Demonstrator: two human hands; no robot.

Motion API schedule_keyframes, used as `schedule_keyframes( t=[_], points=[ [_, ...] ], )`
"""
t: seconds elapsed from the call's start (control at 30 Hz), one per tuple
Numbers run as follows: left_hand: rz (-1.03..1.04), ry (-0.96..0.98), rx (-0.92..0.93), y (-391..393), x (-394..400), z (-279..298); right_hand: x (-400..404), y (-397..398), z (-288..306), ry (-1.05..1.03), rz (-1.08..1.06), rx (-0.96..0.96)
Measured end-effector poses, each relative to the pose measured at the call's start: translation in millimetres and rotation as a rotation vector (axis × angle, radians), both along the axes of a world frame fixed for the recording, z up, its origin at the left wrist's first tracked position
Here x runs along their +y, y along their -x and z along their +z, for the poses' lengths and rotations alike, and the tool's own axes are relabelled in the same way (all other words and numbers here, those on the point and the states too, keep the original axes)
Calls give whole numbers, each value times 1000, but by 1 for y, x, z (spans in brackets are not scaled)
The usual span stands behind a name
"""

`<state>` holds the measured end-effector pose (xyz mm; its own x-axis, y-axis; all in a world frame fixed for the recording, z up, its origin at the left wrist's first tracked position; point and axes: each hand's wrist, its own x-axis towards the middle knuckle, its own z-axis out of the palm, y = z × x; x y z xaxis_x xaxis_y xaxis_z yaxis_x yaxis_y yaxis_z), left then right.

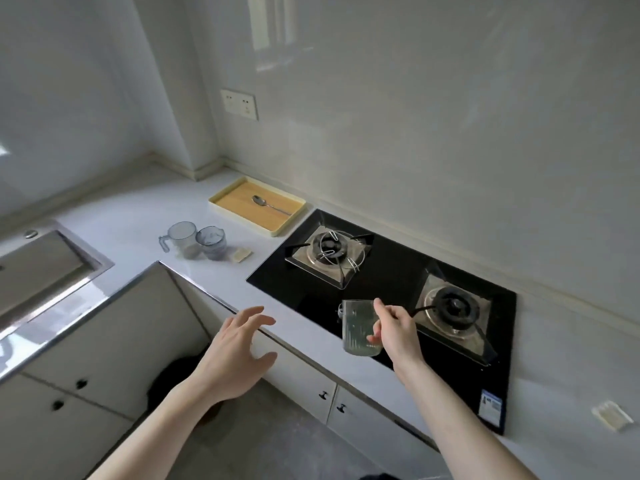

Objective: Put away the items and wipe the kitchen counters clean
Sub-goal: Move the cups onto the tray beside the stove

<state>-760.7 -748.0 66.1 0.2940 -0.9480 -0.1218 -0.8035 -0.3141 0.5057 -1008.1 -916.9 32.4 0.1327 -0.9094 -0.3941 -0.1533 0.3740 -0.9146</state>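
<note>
My right hand [394, 329] grips a clear plastic measuring cup [356, 329] by its rim, held over the front of the black gas hob [388, 271]. My left hand [239, 351] hovers open with spread fingers over the counter's front edge, holding nothing. Two more clear cups [194, 242] stand together on the white counter [138, 216], one with a handle. Beside them lies a small pale packet [241, 254]. A yellow tray [225, 197] at the back holds a metal spoon [270, 204].
A steel sink [41, 268] is set into the counter at the left. Two burners sit in the hob. Another pale packet [611, 415] lies on the counter at far right. White cabinet doors with dark knobs run below the counter. A wall socket [239, 105] is above the tray.
</note>
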Motion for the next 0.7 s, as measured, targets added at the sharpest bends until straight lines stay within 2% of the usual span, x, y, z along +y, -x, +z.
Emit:
schedule_keyframes(
  t=[0.33, 0.7],
  points=[
    [195, 76, 23, -102, 45, -4, 15, -129, 30, 103, 327, 68],
    [291, 58, 32, -217, 19, -8, -25, -264, 9, 49, 392, 55]
  ],
)
